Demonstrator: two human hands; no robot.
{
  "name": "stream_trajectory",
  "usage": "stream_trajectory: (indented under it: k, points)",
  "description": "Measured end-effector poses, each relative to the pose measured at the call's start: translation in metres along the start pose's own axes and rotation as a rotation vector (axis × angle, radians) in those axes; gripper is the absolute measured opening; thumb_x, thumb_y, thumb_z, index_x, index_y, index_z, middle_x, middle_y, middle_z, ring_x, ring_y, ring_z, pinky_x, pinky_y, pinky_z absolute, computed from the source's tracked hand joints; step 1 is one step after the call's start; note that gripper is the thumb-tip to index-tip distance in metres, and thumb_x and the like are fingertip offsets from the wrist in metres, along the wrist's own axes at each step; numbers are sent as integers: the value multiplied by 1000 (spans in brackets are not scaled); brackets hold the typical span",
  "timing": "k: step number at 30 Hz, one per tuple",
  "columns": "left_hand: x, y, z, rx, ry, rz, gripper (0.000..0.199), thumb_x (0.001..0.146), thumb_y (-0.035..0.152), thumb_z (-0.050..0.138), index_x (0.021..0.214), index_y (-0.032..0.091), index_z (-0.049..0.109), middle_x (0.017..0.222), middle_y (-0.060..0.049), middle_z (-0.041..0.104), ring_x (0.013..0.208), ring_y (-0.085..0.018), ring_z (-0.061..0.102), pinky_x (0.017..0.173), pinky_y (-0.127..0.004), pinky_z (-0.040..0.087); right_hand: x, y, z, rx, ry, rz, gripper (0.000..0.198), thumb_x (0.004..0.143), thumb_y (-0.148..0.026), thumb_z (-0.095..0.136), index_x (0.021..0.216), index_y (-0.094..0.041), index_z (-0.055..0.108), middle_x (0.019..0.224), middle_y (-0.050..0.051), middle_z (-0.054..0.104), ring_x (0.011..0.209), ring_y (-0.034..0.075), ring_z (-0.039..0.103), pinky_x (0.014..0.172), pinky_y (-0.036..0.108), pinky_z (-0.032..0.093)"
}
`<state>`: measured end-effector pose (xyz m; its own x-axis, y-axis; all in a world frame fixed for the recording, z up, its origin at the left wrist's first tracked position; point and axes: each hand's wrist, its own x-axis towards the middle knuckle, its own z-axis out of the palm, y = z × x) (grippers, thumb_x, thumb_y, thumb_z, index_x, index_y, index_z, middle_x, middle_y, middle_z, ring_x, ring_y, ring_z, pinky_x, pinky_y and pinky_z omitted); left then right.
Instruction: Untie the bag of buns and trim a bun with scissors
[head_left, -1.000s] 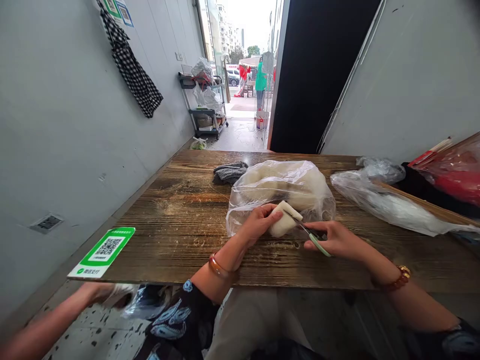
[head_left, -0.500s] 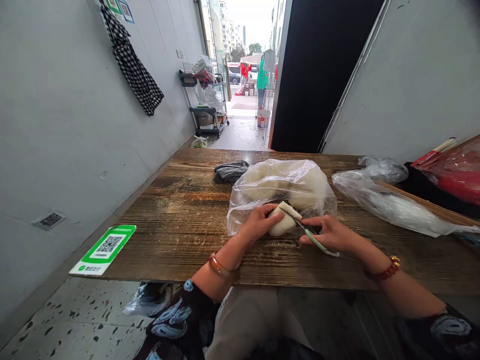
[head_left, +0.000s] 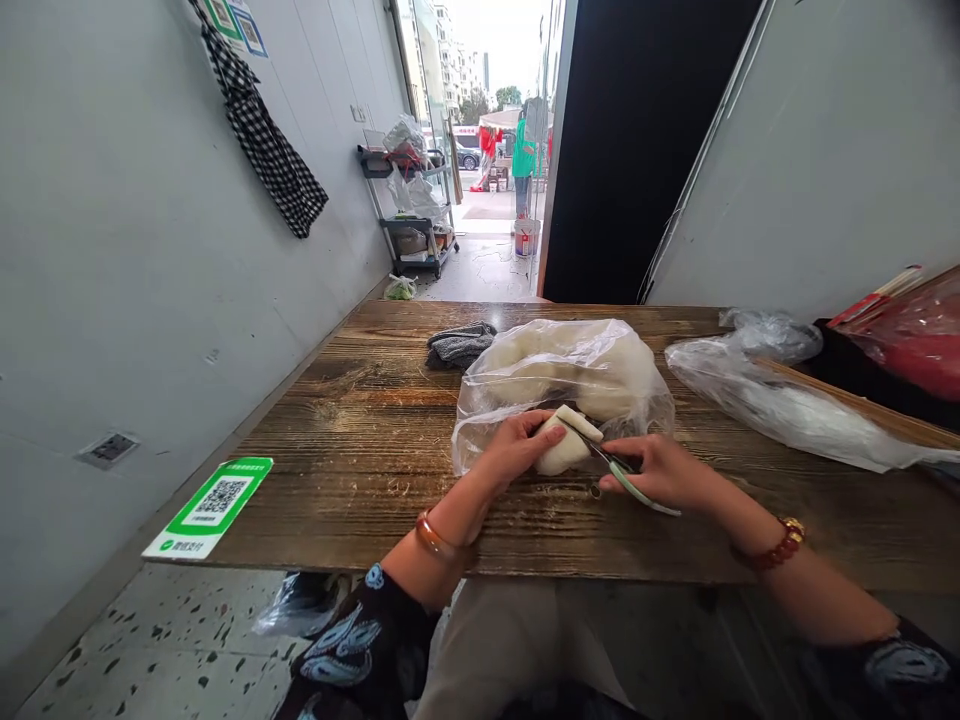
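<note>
My left hand (head_left: 519, 445) is closed around the side of a pale, smooth piece of bread, like a steamed bun (head_left: 561, 455). Its thumb presses on the near face. In my right hand (head_left: 651, 470) is a pair of scissors (head_left: 637, 490) with a pale green handle. The dark blades lie in a slit across the bun's upper part, with a strip of bread on their far side. Just behind stands a clear plastic bag (head_left: 480, 400) holding several more pale buns (head_left: 604, 390). My right fingers partly hide the scissors' handle.
A grey cloth (head_left: 459, 345) lies left of the bag on the wooden table (head_left: 337, 440). Crumpled plastic bags (head_left: 780, 400) and a red package (head_left: 922, 350) are at right. A QR-code card (head_left: 214, 508) rests at the left edge. Beyond the table stands a cart (head_left: 409, 215).
Both hands keep nearly the same hold on the bun and the scissors. The view has shifted very slightly; little else differs.
</note>
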<state>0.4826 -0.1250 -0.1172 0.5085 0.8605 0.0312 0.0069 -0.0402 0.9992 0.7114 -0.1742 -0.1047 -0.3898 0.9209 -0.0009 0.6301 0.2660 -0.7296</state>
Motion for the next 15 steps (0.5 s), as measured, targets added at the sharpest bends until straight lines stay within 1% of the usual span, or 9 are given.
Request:
stream_trajectory:
  k: [4, 8, 12, 15]
  points:
    - [1, 1, 0, 59, 0, -7, 46, 75, 52, 68, 95, 11, 70, 79, -4, 65, 68, -12, 51, 61, -23, 37, 7, -4, -2, -16, -33, 7, 50, 72, -56, 67, 101, -16, 75, 77, 1, 71, 73, 21, 61, 62, 28, 44]
    - [1, 0, -1, 17, 21, -18, 45, 74, 52, 69, 92, 11, 69, 74, -2, 63, 65, -11, 49, 59, -23, 35, 13, -6, -5, -12, -58, -3, 48, 75, -55, 65, 99, -16, 75, 78, 1, 71, 74, 20, 60, 62, 26, 42]
    - [2, -1, -2, -24, 24, -29, 46, 73, 51, 71, 94, 11, 69, 78, -3, 65, 67, -12, 51, 61, -23, 37, 14, -7, -8, -20, -81, -18, 45, 76, -54, 64, 99, -16, 75, 76, 0, 70, 71, 19, 59, 59, 25, 41]
    - [4, -3, -2, -95, 21, -50, 49, 70, 51, 73, 99, 12, 70, 84, -5, 68, 71, -14, 55, 65, -24, 40, 14, -9, -9, -16, -62, -25, 44, 77, -52, 64, 100, -17, 76, 79, 1, 71, 72, 19, 60, 61, 26, 42]
